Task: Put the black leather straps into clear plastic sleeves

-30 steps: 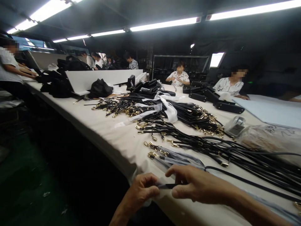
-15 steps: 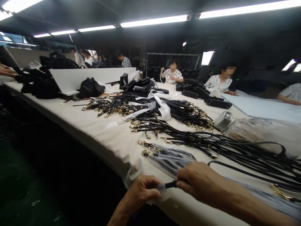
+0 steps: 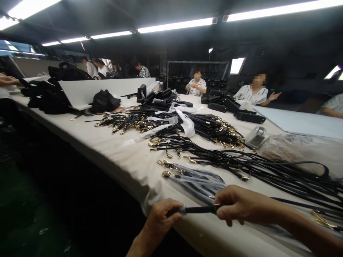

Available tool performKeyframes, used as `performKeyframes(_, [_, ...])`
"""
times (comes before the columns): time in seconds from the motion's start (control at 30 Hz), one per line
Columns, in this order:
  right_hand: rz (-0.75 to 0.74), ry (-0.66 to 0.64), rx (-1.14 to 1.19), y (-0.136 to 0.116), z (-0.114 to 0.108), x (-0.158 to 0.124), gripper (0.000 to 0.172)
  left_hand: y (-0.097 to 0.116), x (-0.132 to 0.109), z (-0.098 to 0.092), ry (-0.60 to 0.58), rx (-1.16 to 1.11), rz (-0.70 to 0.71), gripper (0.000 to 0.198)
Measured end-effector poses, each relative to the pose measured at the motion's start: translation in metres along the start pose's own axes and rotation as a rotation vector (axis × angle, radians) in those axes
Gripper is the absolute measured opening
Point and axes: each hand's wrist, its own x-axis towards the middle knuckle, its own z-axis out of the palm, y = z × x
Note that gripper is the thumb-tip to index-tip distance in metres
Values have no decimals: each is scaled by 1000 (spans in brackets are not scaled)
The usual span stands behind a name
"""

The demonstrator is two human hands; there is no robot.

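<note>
Near the table's front edge, my left hand (image 3: 163, 217) pinches the end of a black strap (image 3: 199, 210), where a bit of clear plastic wrap shows at the fingertips. The strap runs taut to my right hand (image 3: 233, 205), whose fingers are closed round it; a small gold glint shows at that grip. Just beyond lie straps in clear plastic sleeves (image 3: 198, 178) with gold clasps (image 3: 167, 174). Farther back, a bundle of loose black straps (image 3: 241, 160) stretches to the right. Part of the held strap is hidden by my fingers.
A large pile of black straps (image 3: 198, 123) with gold hooks and white wrapping strips (image 3: 186, 123) covers the table's middle. At the right are a clear plastic bag (image 3: 300, 150) and a pale board (image 3: 302, 121). Black bags (image 3: 105, 101) stand left. Several people sit across the table.
My right hand has moved right, away from the left, so a longer piece of strap shows between them. A co-worker at the right has raised a hand.
</note>
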Motion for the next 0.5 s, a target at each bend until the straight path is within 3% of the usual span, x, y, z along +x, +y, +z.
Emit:
performKeyframes(0.1, [-35,32,-34,0,2,2,25,4,2,8,-66,-64,-54,20])
performKeyframes(0.23, [-112,277,-423,-13,22,10,19,19,9,21,-145,-290,-324,18])
performKeyframes(0.33, [-148,390,-609,-20,39,16,13,24,13,27,-145,-397,-397,21])
performKeyframes(0.4, [-151,367,-586,-21,44,16,15,24,14,28,-132,-403,-374,21])
performKeyframes(0.5, [-114,176,-299,-17,35,9,25,21,12,26,-92,-269,-249,18])
